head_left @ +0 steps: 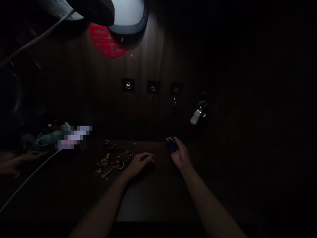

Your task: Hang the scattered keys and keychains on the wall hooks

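My right hand point(180, 154) is closed on a dark blue key fob point(170, 144) with a small metal ring at its top, just above the table. My left hand point(140, 162) rests low over the dark table point(148, 206), fingers loosely stretched to the right and nothing visible in them. Left of it lies a pile of keys point(119, 158) with rings and a yellow-green tag. On the wooden panel ahead, a silver remote key fob point(196, 117) hangs at the right. Dim light hides the finer details.
Several dark hooks, among them a left hook point(128, 85) and a middle hook point(153, 87), are on the panel. Above are a red paper cut-out point(106, 43) and a bright lamp point(128, 15). A white cable point(32, 177) and blurred clutter lie at the left.
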`<state>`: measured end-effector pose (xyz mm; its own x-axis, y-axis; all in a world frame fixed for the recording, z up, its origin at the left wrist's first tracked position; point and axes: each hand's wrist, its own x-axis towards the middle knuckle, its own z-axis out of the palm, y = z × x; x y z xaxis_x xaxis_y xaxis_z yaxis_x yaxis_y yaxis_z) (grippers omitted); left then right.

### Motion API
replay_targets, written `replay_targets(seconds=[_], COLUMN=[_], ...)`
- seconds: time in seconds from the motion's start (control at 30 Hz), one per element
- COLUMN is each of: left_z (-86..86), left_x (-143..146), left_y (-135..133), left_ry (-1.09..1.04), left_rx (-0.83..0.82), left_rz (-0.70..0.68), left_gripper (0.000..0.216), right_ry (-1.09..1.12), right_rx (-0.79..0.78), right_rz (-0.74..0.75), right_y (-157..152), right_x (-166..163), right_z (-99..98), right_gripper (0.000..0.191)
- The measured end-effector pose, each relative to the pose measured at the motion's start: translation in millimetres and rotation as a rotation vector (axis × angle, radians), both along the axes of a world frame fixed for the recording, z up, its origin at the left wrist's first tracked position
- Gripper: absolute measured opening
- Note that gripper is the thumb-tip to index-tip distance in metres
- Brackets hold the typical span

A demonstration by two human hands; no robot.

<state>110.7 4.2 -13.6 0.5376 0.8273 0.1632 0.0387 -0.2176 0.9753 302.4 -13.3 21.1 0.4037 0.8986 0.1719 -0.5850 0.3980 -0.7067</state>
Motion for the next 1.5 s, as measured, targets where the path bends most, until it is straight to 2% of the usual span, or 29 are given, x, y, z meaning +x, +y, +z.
replay_targets(seconds=[0.27, 0.53, 0.67, 0.9, 1.03, 1.27, 1.5], left_z=[8.8, 13.4, 9.1, 8.0, 8.3, 5.2, 2.6], left_x=[-0.5, -0.9, -0.8, -0.2, 0.2, 0.7, -0.2], left_y=[-5.8, -7.8, -4.8, -6.0, -6.4, -4.5, -2.4], left_ry=[0.025, 0.029, 0.027, -0.023, -0.045, -0.028, -0.031], left_rx=[-0.014, 0.020, 0.009, -0.036, -0.036, 0.003, 0.017], left_rz=[0.015, 0.034, 0.014, 0.014, 0.004, 0.022, 0.002], left_gripper=[0.034, 0.032, 0.033, 0.033, 0.033, 0.030, 0.031], right_ry=[-0.064, -0.143, -0.228, -0.540, -0.677, -0.802, -0.801], right_rx=[-0.007, 0.067, 0.108, 0.178, 0.186, 0.208, 0.191], right_rz=[-0.047, -0.128, -0.279, -0.623, -0.735, -0.808, -0.766], right_y=[9.0, 26.5, 38.6, 65.4, 78.9, 99.4, 103.3], right_x=[11.5, 18.0, 21.6, 28.1, 28.7, 30.1, 30.7], right_z=[11.9, 53.0, 79.5, 127.5, 146.0, 154.3, 137.5], right_gripper=[0.020, 0.020, 0.026, 0.025, 0.023, 0.015, 0.024])
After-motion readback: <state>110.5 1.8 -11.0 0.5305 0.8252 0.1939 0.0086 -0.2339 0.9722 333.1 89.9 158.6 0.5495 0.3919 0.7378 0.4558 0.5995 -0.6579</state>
